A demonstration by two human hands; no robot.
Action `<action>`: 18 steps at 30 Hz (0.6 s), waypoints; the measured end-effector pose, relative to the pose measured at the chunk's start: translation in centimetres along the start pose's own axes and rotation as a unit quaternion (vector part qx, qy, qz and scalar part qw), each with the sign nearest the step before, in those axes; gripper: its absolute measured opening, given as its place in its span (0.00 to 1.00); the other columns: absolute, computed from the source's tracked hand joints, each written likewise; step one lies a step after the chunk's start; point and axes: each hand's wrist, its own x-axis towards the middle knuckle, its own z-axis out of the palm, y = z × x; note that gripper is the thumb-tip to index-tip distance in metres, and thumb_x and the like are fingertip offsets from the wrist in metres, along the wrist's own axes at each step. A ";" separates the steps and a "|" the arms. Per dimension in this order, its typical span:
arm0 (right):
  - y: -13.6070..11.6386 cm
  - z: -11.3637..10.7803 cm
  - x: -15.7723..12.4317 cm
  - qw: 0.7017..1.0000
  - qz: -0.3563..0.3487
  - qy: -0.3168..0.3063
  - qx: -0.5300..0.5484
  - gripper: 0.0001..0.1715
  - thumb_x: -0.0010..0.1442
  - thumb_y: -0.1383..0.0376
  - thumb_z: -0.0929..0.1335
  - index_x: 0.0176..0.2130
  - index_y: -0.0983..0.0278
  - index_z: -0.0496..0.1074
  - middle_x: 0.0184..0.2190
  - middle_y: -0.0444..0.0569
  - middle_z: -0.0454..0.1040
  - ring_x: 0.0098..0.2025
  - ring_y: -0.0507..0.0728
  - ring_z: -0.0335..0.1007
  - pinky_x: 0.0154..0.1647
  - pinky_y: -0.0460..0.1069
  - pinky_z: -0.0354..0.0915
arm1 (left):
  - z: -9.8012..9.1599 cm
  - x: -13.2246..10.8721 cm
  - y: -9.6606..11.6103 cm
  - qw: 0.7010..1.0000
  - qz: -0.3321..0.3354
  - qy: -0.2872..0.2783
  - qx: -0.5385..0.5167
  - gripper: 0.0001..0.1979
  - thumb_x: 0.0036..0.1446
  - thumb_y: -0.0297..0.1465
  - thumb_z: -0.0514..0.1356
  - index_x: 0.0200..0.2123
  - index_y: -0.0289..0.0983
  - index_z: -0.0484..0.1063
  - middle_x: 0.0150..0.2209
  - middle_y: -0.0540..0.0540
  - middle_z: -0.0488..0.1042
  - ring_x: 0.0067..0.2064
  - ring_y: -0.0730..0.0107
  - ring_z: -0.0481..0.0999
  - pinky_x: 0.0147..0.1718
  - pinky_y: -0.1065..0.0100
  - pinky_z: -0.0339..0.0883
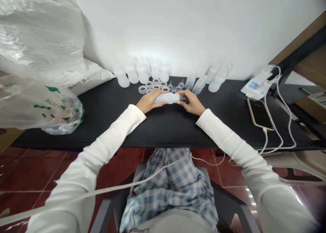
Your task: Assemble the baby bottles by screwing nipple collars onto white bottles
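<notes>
A frosted white squeeze bottle (166, 98) lies sideways between my hands, just above the black table (163, 128). My left hand (150, 101) is wrapped round the bottle's body. The fingers and thumb of my right hand (190, 102) close on its neck end, where a clear pointed tip (182, 98) sticks out to the right. My fingers partly hide the neck. Just behind the bottle lie several pale rings (143, 89) and several clear pointed nipples (178, 88). Clear covers (199, 84) stand near my right hand.
Several white bottles (123, 77) stand along the wall on the left. Two bottles with clear covers (219, 79) stand at right. A plastic bag (58, 104) and large white sack (46, 33) fill the left side. A phone (259, 113), cables (282, 124) and white box (256, 85) lie right.
</notes>
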 end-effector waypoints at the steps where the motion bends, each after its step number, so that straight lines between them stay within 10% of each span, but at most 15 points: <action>1: -0.1 0.1 0.0 1.000 -0.001 -0.004 0.013 0.26 0.64 0.49 0.69 0.56 0.58 0.69 0.51 0.55 0.76 0.51 0.64 0.72 0.52 0.60 0.70 | -0.1 0.0 0.1 1.000 0.000 0.000 0.015 0.26 0.62 0.45 0.62 0.59 0.39 0.73 0.55 0.39 0.76 0.55 0.53 0.77 0.54 0.56 0.71; 18: -1.1 -0.9 0.0 0.993 -0.024 -0.031 -0.111 0.32 0.61 0.41 0.69 0.51 0.62 0.73 0.35 0.53 0.75 0.36 0.62 0.70 0.43 0.57 0.66 | 0.2 0.2 0.0 0.999 0.021 -0.022 0.009 0.23 0.64 0.41 0.63 0.58 0.38 0.72 0.54 0.39 0.77 0.55 0.55 0.78 0.55 0.58 0.71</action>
